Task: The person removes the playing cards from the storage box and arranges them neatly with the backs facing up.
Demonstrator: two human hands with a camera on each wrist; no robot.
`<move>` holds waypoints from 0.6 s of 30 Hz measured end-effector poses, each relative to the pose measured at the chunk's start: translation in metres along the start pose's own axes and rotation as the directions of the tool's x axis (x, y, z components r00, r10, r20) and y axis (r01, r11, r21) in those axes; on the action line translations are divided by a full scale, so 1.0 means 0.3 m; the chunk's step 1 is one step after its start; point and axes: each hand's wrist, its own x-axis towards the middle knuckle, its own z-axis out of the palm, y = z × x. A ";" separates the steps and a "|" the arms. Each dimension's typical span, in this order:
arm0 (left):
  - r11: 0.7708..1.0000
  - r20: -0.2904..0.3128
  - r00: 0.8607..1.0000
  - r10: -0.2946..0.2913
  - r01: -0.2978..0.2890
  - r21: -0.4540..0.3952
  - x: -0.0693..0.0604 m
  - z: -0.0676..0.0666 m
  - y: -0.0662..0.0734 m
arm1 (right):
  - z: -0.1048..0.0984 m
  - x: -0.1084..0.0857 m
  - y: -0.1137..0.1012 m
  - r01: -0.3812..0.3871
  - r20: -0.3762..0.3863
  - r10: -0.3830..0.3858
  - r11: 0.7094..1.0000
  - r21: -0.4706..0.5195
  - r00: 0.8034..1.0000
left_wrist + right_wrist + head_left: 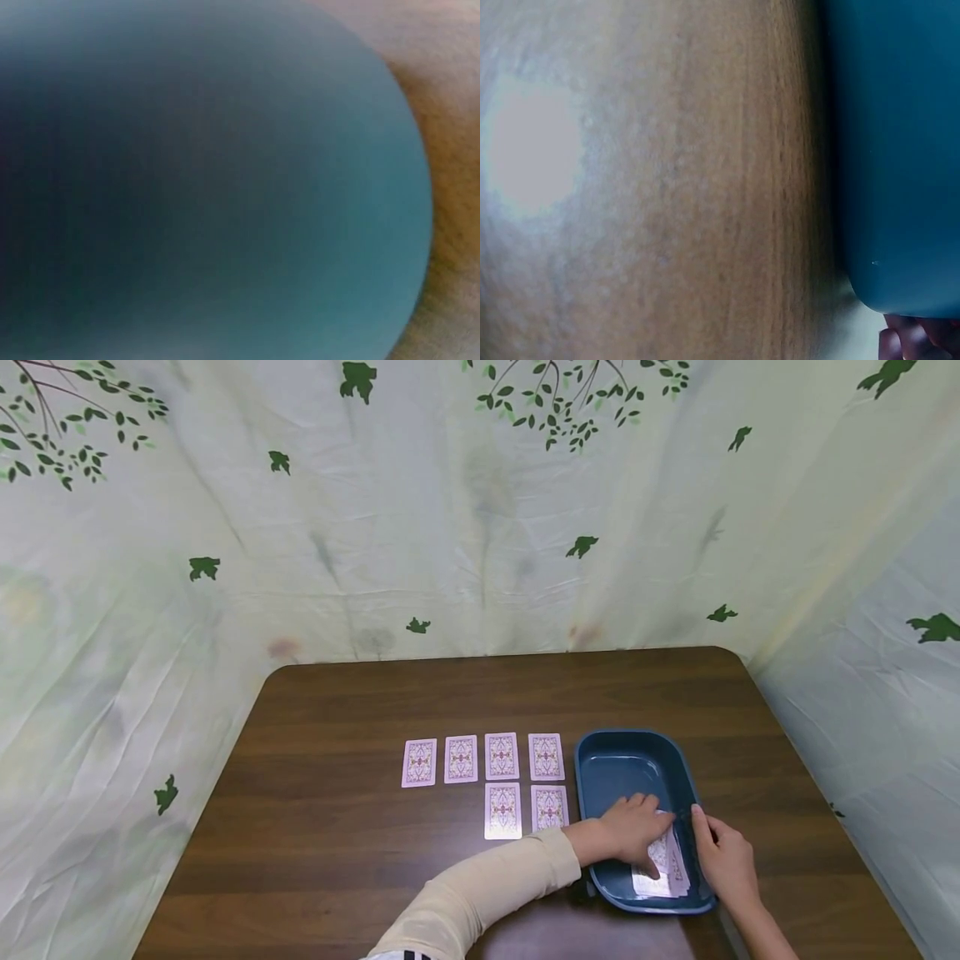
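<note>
A blue tray (618,766) stands on the right part of the table. Inside its near half lies a loose pile of playing cards (677,870), partly hidden under my left hand (632,828). The fingers of that hand reach over the cards, with the thumb spread apart and touching them. My right hand (727,862) grips the tray's right rim from outside. Blurred, the blue tray (360,187) fills most of the left wrist view. In the right wrist view, the tray's side (900,165) shows with dark fingertips (915,341) below it.
Left of the tray, several playing cards (502,756) lie patterned side up in two rows. The left sleeve (487,889) crosses in front of the lower row. Under everything is a brown wooden table (337,827), with a leaf-printed cloth (450,543) hanging behind it.
</note>
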 end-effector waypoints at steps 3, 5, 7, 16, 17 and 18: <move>1.000 -0.028 1.000 -0.007 0.007 -0.007 0.005 0.002 -0.005 | 0.000 0.001 0.001 -0.001 -0.008 0.001 1.000 -0.004 1.000; 1.000 -0.040 0.999 -0.021 0.021 -0.013 0.006 0.005 -0.008 | 0.000 0.000 0.000 0.008 -0.018 -0.008 1.000 -0.006 1.000; 0.999 -0.049 0.998 -0.035 0.034 -0.019 0.006 0.008 -0.011 | -0.001 0.000 -0.001 0.019 -0.032 -0.019 1.000 -0.003 0.999; 1.000 -0.050 0.999 -0.012 0.011 -0.021 -0.004 -0.001 0.004 | -0.006 -0.002 -0.006 -0.005 0.017 0.005 1.000 -0.015 1.000; 1.000 -0.048 0.999 -0.003 0.003 0.000 -0.004 0.000 0.007 | -0.006 -0.003 -0.006 -0.007 0.023 0.007 1.000 -0.014 1.000; 1.000 -0.048 0.999 0.005 -0.003 0.024 -0.004 0.000 0.010 | -0.006 -0.003 -0.006 -0.007 0.026 0.008 1.000 -0.014 1.000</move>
